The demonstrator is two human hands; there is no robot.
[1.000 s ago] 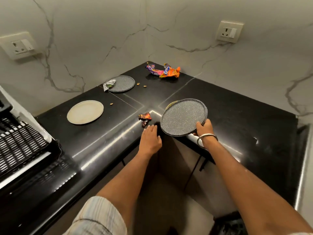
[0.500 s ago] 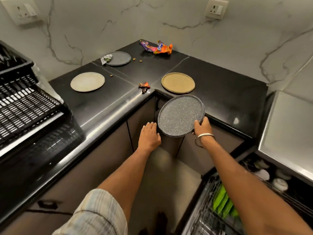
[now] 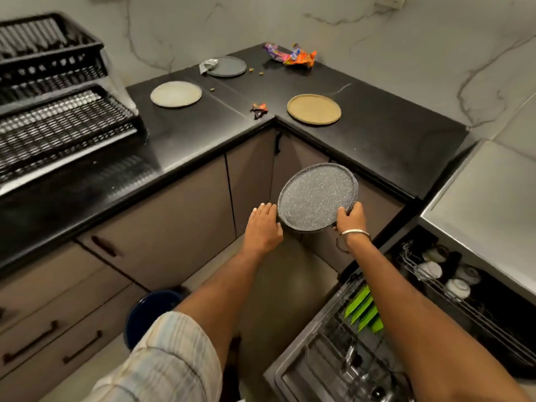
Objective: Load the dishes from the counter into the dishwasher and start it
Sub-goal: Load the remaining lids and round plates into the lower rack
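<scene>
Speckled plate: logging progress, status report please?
Right hand grips speckled plate; left hand open beside it. Plate off counter. Dishwasher rack unobstructed.

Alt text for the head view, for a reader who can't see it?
A person's right hand holds a speckled grey plate over the floor, the open left hand at its edge. Three plates remain on the black counter; an open dishwasher sits lower right.

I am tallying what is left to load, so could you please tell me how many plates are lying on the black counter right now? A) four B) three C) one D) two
B: the cream plate, the grey plate and the tan plate lie on the counter, while the speckled plate is off it, gripped by the right hand.
</scene>
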